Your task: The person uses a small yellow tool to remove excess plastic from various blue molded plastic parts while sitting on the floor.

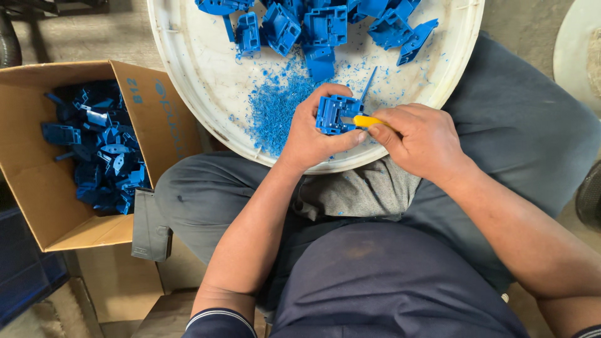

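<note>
My left hand [311, 134] grips a small blue plastic moulded part [332, 113] over the near edge of a round white tray [188, 56]. My right hand [418, 139] holds a yellow-handled knife [366, 120] whose tip rests against the part's right side. A thin blue sliver [369, 84] sticks up from the part. Several more blue parts [313, 28] lie at the tray's far side, and a heap of blue shavings [273, 107] sits just left of my left hand.
A cardboard box [59, 222] at the left holds several blue parts [103, 150]. The tray rests on my lap in grey trousers [519, 119]. A dark grey plastic piece [150, 228] leans beside the box. Another white round edge [576, 50] shows top right.
</note>
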